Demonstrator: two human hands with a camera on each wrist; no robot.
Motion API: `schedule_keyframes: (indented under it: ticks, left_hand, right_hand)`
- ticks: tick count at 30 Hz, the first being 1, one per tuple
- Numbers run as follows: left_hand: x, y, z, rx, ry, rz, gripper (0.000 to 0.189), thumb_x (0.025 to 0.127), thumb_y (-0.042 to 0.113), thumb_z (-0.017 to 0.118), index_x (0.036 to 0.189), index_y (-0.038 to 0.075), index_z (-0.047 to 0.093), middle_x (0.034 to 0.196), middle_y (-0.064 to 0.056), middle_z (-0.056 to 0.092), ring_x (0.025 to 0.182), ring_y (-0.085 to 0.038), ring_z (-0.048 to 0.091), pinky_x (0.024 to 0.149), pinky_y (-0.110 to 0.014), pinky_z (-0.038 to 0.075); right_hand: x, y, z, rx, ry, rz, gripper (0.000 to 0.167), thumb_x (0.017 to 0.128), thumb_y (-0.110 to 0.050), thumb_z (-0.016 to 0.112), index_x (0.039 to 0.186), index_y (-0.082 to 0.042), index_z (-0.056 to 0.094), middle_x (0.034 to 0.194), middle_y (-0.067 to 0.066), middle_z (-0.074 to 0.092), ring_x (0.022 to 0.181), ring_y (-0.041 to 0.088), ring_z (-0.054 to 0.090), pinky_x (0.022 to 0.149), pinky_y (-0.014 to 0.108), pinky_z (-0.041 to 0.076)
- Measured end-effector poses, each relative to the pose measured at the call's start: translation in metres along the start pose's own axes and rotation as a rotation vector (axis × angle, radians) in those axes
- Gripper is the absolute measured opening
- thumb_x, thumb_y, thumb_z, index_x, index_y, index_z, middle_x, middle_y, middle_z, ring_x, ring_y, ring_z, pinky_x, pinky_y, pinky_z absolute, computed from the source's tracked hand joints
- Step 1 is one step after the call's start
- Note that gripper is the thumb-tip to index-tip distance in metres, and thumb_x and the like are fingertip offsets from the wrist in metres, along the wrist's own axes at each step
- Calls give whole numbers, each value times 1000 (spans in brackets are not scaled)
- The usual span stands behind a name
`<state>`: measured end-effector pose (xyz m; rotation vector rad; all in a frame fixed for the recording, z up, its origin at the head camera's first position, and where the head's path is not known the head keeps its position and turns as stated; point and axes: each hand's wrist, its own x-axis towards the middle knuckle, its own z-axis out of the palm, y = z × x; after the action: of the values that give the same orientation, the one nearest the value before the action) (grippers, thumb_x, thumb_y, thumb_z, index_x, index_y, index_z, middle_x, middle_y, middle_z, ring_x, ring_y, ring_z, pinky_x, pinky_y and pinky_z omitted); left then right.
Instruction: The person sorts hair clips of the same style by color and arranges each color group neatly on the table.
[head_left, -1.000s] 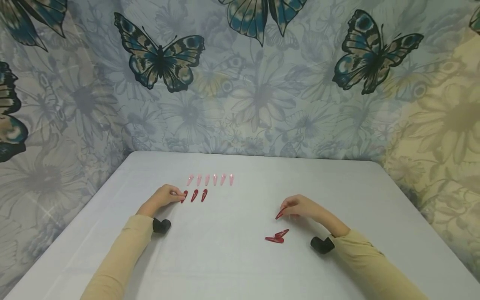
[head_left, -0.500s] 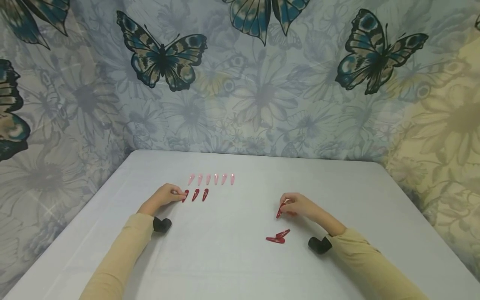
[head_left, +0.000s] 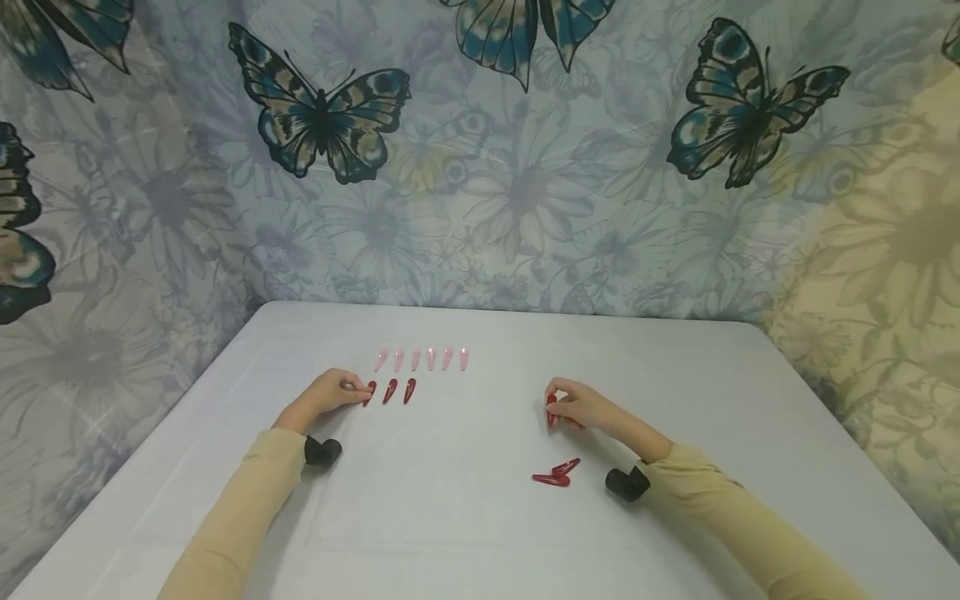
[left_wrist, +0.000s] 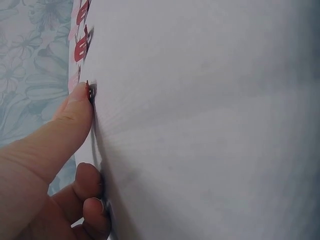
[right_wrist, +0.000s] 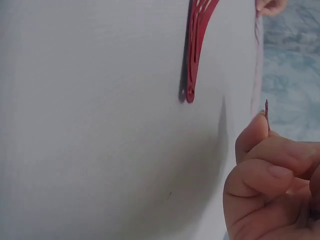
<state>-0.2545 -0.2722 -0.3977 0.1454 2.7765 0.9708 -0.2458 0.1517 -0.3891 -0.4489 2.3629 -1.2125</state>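
My left hand (head_left: 333,392) has its thumb and finger together on the leftmost red snap hair clip (head_left: 371,389), which lies on the white table. In the left wrist view the thumb (left_wrist: 75,112) covers most of that clip. Two more red hair clips (head_left: 390,390) lie beside it in a row. My right hand (head_left: 585,406) pinches another red hair clip (head_left: 551,408) upright between thumb and fingers, above the table. Only its thin edge (right_wrist: 267,112) shows in the right wrist view. Below that hand lie two loose red hair clips (head_left: 551,480), one overlapping the other.
Behind the red row stretches a row of several pink hair clips (head_left: 431,359). The white table (head_left: 465,517) reaches back to a wall cloth (head_left: 525,200) printed with butterflies and flowers. A black wrist device (head_left: 628,483) sits under each forearm.
My right hand has moved a little left and away from me, and its red hair clip has turned from slanted to upright. The left hand stays in place on its clip.
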Motion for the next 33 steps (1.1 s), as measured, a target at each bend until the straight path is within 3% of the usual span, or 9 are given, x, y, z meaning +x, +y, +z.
schedule_keyframes:
  ticks: [6, 15, 24, 33]
  left_hand:
    - [0, -2, 0, -1, -6, 4, 20, 89, 15, 71, 89, -5, 70, 106, -24, 66, 90, -26, 53, 83, -36, 44]
    - [1, -2, -4, 18, -13, -2, 20, 89, 16, 71, 89, -5, 70, 110, -25, 65, 91, -27, 53, 86, -40, 44]
    - [-2, 0, -2, -8, -10, 1, 19, 88, 14, 72, 88, -5, 70, 106, -23, 66, 90, -25, 53, 84, -35, 42]
    - [0, 4, -5, 28, -34, -13, 17, 87, 12, 72, 89, -5, 70, 116, -28, 65, 101, -34, 57, 94, -47, 44]
  right_hand:
    - [10, -12, 10, -119, -12, -2, 5, 97, -4, 55, 98, 0, 54, 63, -5, 52, 48, 8, 35, 49, 21, 31]
    - [42, -46, 33, -172, 46, 57, 8, 92, -9, 65, 93, -5, 59, 60, -4, 56, 46, 9, 33, 46, 21, 29]
    - [73, -65, 59, -65, 110, 64, 10, 90, -8, 67, 90, -5, 58, 56, -5, 59, 43, 8, 30, 43, 21, 28]
    - [100, -80, 88, -24, 124, 62, 11, 90, -8, 67, 89, -5, 57, 55, -5, 57, 42, 8, 30, 42, 20, 28]
